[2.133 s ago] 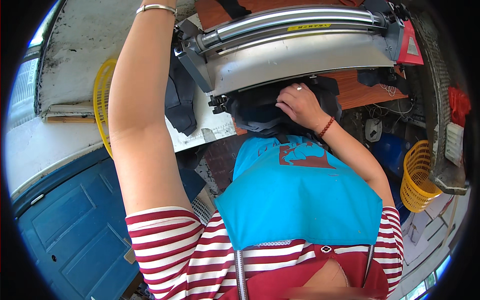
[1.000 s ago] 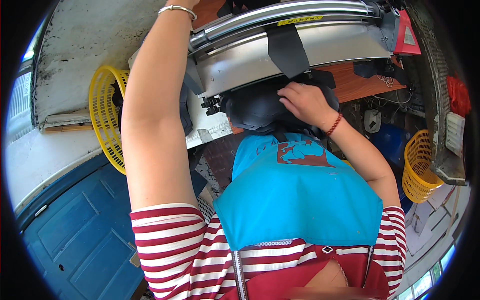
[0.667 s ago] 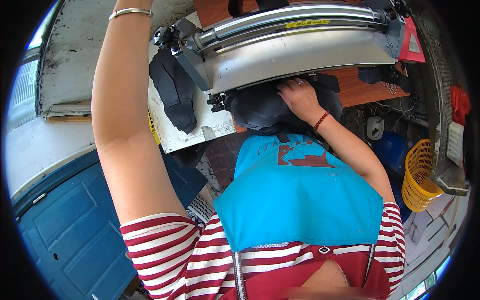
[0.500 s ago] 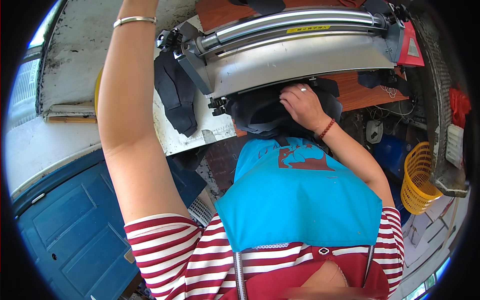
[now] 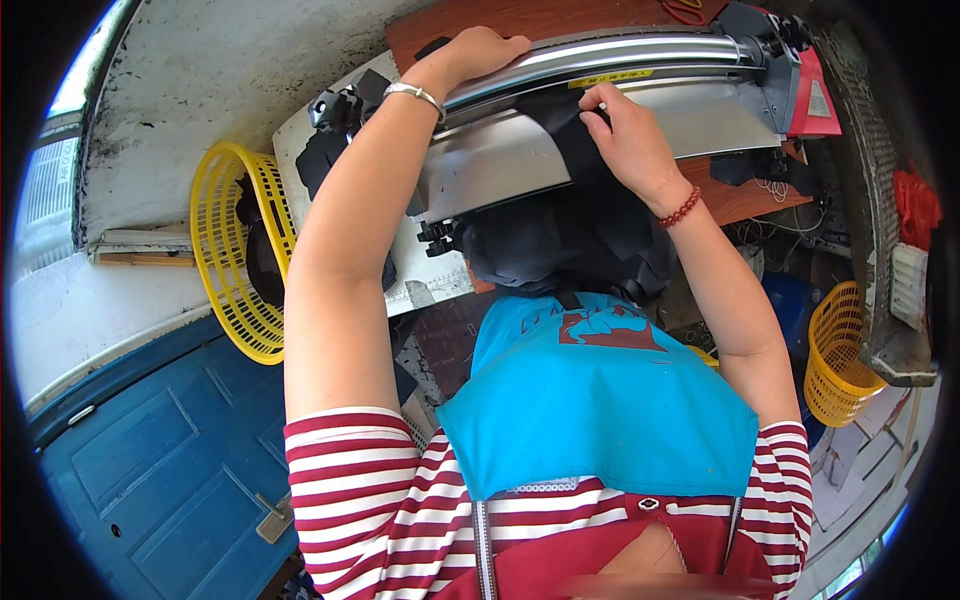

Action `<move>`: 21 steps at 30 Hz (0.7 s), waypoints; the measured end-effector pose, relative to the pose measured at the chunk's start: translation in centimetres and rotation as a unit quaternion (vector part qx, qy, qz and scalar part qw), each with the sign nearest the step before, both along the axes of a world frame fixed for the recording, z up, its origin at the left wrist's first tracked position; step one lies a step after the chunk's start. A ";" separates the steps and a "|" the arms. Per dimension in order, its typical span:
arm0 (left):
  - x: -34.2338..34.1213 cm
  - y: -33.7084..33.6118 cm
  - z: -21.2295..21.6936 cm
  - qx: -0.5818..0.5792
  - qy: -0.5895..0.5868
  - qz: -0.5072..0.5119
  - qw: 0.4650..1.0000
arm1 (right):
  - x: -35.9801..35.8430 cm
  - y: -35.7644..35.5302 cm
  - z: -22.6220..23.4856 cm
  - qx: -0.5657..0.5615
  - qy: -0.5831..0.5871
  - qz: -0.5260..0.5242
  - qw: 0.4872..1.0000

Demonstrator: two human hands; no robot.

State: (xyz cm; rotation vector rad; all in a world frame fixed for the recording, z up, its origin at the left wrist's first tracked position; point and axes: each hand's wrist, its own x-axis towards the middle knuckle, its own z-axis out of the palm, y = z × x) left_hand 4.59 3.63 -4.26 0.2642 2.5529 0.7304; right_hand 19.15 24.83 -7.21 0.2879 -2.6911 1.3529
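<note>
A machine with a shiny metal roller (image 5: 600, 52) and a sloping metal plate (image 5: 500, 160) stands in front of me. My left hand (image 5: 478, 52) reaches over the roller's left part, with its visible fingers stretched out along the top; the far side is hidden. A black, cut sheet piece (image 5: 565, 125) lies up the plate, its upper edge at the roller. My right hand (image 5: 632, 140) pinches the right side of this piece between thumb and fingers. Below the plate, a pile of black sheet pieces (image 5: 545, 245) rests against my blue apron (image 5: 600, 420).
A yellow basket (image 5: 235, 250) with dark pieces inside is at the left. Another yellow basket (image 5: 835, 350) stands at the right. Red-handled scissors (image 5: 685, 12) lie on the brown tabletop (image 5: 420, 30) behind the machine. Blue door panels (image 5: 160, 470) are at lower left.
My left hand has come down from beyond the upper edge to the roller. My right hand has risen from the pile to the plate, where a black piece now lies.
</note>
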 end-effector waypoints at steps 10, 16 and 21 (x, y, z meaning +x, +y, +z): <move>-4.5 -2.7 3.8 0.143 -0.046 0.213 0.966 | 8.3 -1.0 -2.0 0.138 0.117 0.206 0.961; -4.9 -4.7 10.3 0.257 -0.016 0.224 0.940 | 8.8 -3.9 -8.7 0.291 0.078 0.176 0.937; -3.9 -6.9 14.2 0.324 0.057 0.262 0.907 | 8.7 -4.2 -9.0 0.257 0.069 0.187 0.946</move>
